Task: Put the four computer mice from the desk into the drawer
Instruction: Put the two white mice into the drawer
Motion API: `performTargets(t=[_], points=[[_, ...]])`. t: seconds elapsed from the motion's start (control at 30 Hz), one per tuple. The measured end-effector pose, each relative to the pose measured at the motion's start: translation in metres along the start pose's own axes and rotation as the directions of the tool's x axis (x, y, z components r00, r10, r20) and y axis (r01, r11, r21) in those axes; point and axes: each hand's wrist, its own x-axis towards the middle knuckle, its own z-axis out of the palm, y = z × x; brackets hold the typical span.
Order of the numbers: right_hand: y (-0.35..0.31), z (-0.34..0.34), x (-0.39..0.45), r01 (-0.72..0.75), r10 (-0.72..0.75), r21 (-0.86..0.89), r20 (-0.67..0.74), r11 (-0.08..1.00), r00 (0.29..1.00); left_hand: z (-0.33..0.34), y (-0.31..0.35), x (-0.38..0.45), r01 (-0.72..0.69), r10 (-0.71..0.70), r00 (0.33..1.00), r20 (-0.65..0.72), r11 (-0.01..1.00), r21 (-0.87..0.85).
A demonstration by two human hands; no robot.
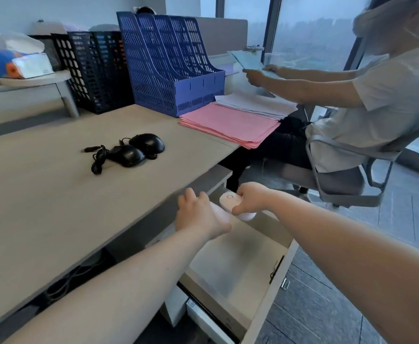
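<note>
Two black wired mice (pixel 127 155) (pixel 148 143) lie side by side on the beige desk (pixel 42 194), their cables coiled to the left. The drawer (pixel 233 269) under the desk's right edge stands pulled out. Over its back end my right hand (pixel 251 198) holds a pale pink mouse (pixel 228 199) between thumb and fingers. My left hand (pixel 201 214) is just left of it, curled over a second pale mouse (pixel 219 211) that is mostly hidden under the palm.
Blue file holders (pixel 168 68) and black mesh holders (pixel 96 70) stand at the desk's back. Pink (pixel 228 125) and white paper stacks lie at the right. A person in an office chair (pixel 347 180) sits close to the drawer's right side, handling papers.
</note>
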Motion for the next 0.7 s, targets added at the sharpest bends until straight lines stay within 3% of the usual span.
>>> performTargets(t=[0.33,0.7], points=[[0.010,0.076,0.049,-0.020,0.023,-0.018,0.143,1.000,0.989,0.077,-0.038,0.019,0.059,-0.070,0.988,0.140,0.995,0.083],[-0.007,0.127,0.090,0.041,-0.040,-0.004,0.111,0.999,0.993,0.112,-0.063,0.049,0.100,-0.123,0.969,0.215,0.988,0.116]])
